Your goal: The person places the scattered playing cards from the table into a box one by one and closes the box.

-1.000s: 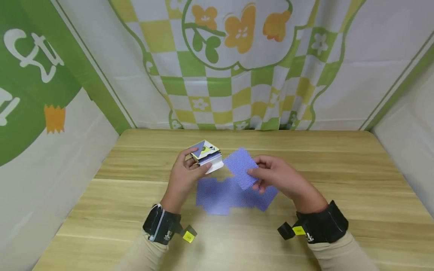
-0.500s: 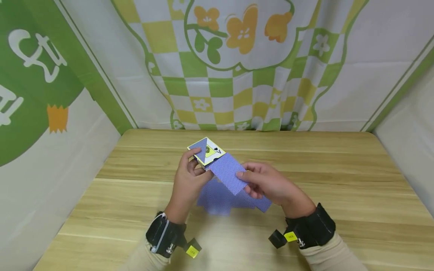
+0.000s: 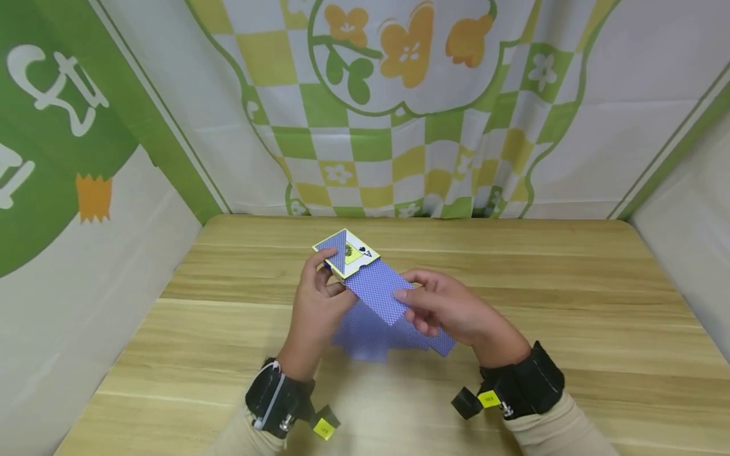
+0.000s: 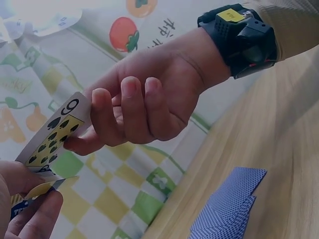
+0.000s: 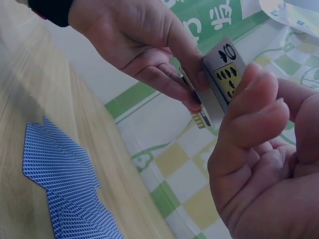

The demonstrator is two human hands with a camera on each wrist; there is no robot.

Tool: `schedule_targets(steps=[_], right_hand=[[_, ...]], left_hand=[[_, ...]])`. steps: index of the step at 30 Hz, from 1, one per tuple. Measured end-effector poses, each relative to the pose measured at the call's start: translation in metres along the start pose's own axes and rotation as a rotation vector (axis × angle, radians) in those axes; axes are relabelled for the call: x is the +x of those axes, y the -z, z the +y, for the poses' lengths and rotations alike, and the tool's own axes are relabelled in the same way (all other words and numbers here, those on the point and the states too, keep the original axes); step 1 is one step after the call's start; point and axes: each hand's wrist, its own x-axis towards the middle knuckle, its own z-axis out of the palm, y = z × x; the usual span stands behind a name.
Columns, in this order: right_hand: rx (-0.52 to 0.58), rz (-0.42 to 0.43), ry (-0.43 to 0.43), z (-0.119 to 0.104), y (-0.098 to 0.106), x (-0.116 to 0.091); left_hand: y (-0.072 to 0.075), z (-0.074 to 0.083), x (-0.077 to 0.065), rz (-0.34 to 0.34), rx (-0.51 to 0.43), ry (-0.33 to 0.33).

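My left hand (image 3: 316,301) grips a playing-card box (image 3: 346,252) printed with an ace of spades and a blue patterned corner. Between thumb and fingers, my right hand (image 3: 447,310) pinches a playing card (image 3: 379,294), blue back up. The card's far end lies at the box's open end and is hidden there. Its spade face (image 4: 55,137) shows in the left wrist view. Below the hands, several blue-backed cards (image 3: 365,339) lie overlapping, face down on the table, partly covered by the held card and right hand in the head view.
The wooden table (image 3: 171,354) reaches back to a checked, flowered curtain (image 3: 365,149). Side cloths (image 3: 684,190) stand at left and right. Both wrists wear black straps (image 3: 521,383) with small camera blocks.
My right hand has brought its card leftward from beside the box to its open end. The box has tilted, showing more of its ace front; the white flap no longer shows.
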Motion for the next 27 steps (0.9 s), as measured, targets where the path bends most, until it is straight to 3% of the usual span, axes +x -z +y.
schedule_targets(steps=[8,15,22,27], right_hand=[[0.091,0.001,0.006,-0.002,-0.006,-0.001],[0.124,0.026,0.019,-0.005,-0.013,0.001],[-0.069,0.23,0.041,-0.004,-0.019,0.003],[-0.15,0.366,0.076,-0.003,-0.02,0.006]], left_hand=[[0.001,0.002,-0.001,0.02,-0.01,0.002],[-0.003,0.004,-0.007,-0.001,-0.024,-0.006],[-0.011,0.007,-0.015,-0.033,-0.081,0.018],[-0.018,0.012,-0.02,-0.054,-0.035,0.046]])
